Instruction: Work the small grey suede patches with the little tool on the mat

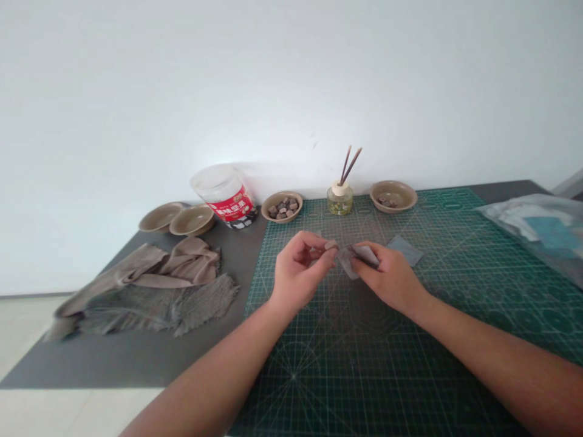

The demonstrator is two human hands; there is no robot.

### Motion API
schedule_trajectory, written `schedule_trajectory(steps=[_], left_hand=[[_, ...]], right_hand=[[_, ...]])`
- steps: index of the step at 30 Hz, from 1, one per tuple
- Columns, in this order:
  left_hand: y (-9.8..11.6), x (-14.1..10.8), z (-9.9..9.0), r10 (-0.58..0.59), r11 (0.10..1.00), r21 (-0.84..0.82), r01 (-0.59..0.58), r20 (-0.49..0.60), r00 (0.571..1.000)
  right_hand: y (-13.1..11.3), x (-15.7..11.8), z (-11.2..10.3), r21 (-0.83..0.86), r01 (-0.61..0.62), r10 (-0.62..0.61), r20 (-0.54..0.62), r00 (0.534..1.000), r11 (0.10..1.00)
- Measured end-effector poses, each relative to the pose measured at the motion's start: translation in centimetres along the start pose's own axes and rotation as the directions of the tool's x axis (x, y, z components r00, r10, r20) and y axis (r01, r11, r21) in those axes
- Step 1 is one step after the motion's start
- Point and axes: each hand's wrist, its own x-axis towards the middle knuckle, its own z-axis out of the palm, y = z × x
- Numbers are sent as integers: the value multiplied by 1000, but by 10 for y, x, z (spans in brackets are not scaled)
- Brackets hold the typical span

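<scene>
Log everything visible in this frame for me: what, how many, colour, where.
Wall: 1, white, behind everything
Floor: 1, pale, lower left
Table: 1, dark grey, along the wall
Mat: 1, green, on the table
Jar: 1, clear with red label, back left
Diffuser: 1, greenish with brown sticks, back of mat
Bowls: 4, tan, two left of jar, one right of it, one right of diffuser
Small pieces: many, brownish, in the two right-hand bowls
Cloth: count unclear, brown and grey, left
Loose sheet: 1, grey-blue, on mat
Bag: 1, clear, white and blue contents, right
Left hand: 1, bare, pinching a brownish piece
Right hand: 1, bare, gripping a grey sheet
</scene>
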Motion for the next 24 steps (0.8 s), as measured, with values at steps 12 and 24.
schedule_trajectory(steps=[12,24], left_hand=[[-9,4,0,-211,977,56,204,158,965],[-8,13,-14,-203,917,398,1,466,861]], right_hand=[[-8,-3,-16,-31,210,-212,-71,975,977],[-1,-4,-21,-22,259,-257,63,964,966]])
